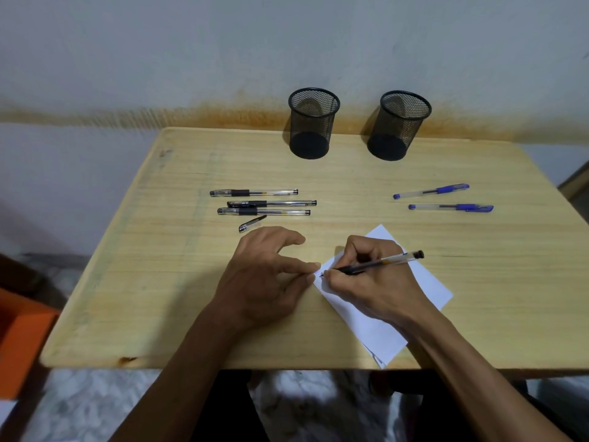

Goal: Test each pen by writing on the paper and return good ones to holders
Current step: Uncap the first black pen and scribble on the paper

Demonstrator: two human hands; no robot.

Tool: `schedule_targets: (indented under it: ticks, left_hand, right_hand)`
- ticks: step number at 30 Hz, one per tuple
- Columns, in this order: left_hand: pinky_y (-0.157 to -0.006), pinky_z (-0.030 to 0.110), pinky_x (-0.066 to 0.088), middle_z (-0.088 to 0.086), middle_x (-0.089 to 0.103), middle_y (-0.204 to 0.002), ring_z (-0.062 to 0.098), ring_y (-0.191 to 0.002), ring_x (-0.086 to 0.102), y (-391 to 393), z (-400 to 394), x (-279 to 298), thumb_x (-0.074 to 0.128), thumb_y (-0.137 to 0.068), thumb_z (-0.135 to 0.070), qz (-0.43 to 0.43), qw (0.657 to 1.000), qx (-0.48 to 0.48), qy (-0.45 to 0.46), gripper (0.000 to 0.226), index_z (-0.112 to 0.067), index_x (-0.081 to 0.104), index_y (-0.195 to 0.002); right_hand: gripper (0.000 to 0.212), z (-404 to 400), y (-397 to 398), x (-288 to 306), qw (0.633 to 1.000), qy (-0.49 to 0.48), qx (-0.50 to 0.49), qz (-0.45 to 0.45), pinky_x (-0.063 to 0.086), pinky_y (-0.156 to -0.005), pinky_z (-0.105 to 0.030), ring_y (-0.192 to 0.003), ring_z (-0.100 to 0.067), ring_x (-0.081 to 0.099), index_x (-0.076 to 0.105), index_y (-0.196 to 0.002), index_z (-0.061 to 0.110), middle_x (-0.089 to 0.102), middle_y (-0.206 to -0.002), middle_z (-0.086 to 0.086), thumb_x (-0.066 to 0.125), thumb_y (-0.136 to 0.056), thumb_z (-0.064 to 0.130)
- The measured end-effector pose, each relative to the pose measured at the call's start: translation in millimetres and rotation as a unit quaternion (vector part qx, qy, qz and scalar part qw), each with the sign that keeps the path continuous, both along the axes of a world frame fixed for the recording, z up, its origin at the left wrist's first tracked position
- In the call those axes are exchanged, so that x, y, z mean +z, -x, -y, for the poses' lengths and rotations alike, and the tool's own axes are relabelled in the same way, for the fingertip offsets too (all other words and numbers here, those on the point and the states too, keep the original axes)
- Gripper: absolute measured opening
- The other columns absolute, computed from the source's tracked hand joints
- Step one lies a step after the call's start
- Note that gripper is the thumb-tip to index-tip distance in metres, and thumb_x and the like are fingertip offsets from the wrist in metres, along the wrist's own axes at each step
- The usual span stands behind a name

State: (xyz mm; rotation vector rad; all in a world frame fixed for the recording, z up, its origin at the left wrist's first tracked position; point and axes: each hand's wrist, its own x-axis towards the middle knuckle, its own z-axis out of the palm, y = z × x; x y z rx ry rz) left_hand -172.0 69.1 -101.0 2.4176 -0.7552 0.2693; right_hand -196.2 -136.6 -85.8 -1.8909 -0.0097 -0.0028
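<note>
My right hand (366,279) grips an uncapped black pen (392,260) with its tip on the left edge of a white paper (430,282). My left hand (267,275) lies flat beside it, two fingertips pressing the paper's left edge. The pen's black cap (251,223) lies on the table just above my left hand. Three capped black pens (267,203) lie in a row at centre left. Two blue pens (446,199) lie at the right. Two black mesh holders, left (314,122) and right (400,125), stand empty at the table's far edge.
The wooden table (159,282) stands against a stained wall. An orange box (22,339) sits on the floor at the left. The paper's near corner hangs slightly over the table's front edge.
</note>
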Motion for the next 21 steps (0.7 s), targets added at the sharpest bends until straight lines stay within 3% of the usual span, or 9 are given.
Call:
schedule_targets:
  ticks: [7, 10, 15, 21]
  left_hand:
    - [-0.101, 0.048, 0.042, -0.004, 0.067, -0.126, 0.021, -0.123, 0.059, -0.8, -0.1, -4.6, 0.065, -0.082, -0.043, -0.001, 1.0, -0.002, -0.006, 0.019, -0.037, 0.079, -0.095]
    - [-0.106, 0.052, 0.039, -0.004, 0.066, -0.13, 0.021, -0.128, 0.056, -0.1, 0.4, -6.5, 0.063, -0.083, -0.045, -0.006, 1.0, -0.001, -0.014, 0.021, -0.04, 0.078, -0.096]
    - [-0.11, 0.055, 0.035, -0.003, 0.065, -0.132, 0.022, -0.13, 0.055, 0.9, 1.1, -5.6, 0.059, -0.084, -0.046, -0.006, 1.0, -0.001, -0.023, 0.024, -0.039, 0.078, -0.097]
    - [-0.111, 0.057, 0.034, -0.003, 0.065, -0.133, 0.022, -0.132, 0.054, 0.7, 1.3, -6.6, 0.056, -0.085, -0.046, -0.003, 0.999, 0.0, -0.037, 0.026, -0.04, 0.077, -0.099]
  right_hand:
    - [0.023, -0.6, 0.2, 0.4, 1.0, 0.002, -0.007, 0.004, 0.042, -0.052, -0.036, -0.051, -0.018, 0.053, 0.056, -0.057, 0.012, 0.063, -0.054, -0.013, 0.076, -0.066, 0.005]
    - [0.026, -1.9, -0.1, 0.7, 1.0, -0.014, -0.013, -0.002, 0.04, -0.05, -0.029, -0.048, -0.015, 0.052, 0.057, -0.058, 0.011, 0.061, -0.051, -0.008, 0.079, -0.069, 0.0]
    - [0.026, 0.2, 2.2, 2.6, 0.999, -0.039, -0.011, -0.008, 0.04, -0.051, -0.033, -0.049, -0.019, 0.05, 0.052, -0.059, 0.005, 0.059, -0.059, -0.027, 0.074, -0.067, -0.007]
    - [0.026, -2.4, 0.1, -0.3, 0.997, -0.067, -0.018, -0.02, 0.041, -0.052, -0.039, -0.049, -0.021, 0.049, 0.052, -0.057, 0.008, 0.056, -0.06, -0.032, 0.074, -0.065, -0.003]
